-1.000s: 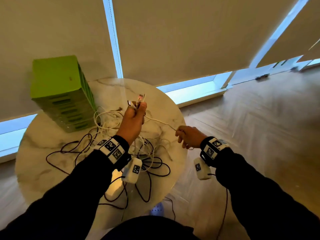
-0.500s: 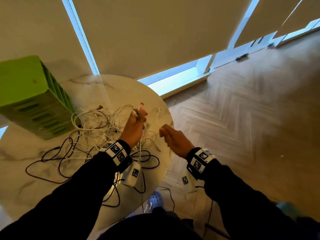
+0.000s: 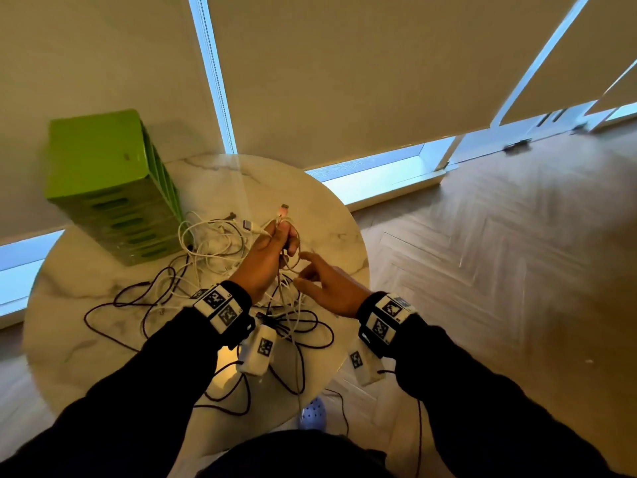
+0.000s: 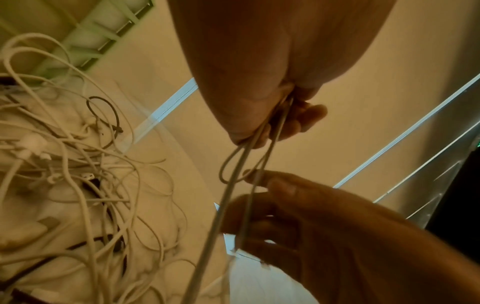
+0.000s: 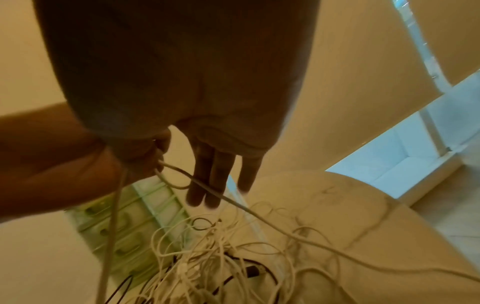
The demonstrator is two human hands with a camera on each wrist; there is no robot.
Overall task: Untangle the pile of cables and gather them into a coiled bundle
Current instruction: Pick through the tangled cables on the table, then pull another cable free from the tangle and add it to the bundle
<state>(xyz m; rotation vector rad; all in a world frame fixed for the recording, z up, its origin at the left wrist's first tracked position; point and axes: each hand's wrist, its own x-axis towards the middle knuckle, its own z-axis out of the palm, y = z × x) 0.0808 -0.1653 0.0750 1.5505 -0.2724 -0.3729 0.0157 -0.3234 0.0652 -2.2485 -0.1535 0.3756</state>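
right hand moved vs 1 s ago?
Yes. The right hand moved from beyond the round marble table's edge inward over it, toward the left hand.

green box [image 3: 103,188] left edge blurred

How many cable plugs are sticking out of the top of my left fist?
2. A pinkish plug points up above the left hand, which grips the cables; a white plug juts toward the green box. Others may be hidden in its grip.

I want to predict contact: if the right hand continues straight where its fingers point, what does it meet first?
Most likely the white cable strands hanging below the left hand; the right hand reaches toward them with straight fingers, though depth is unclear.
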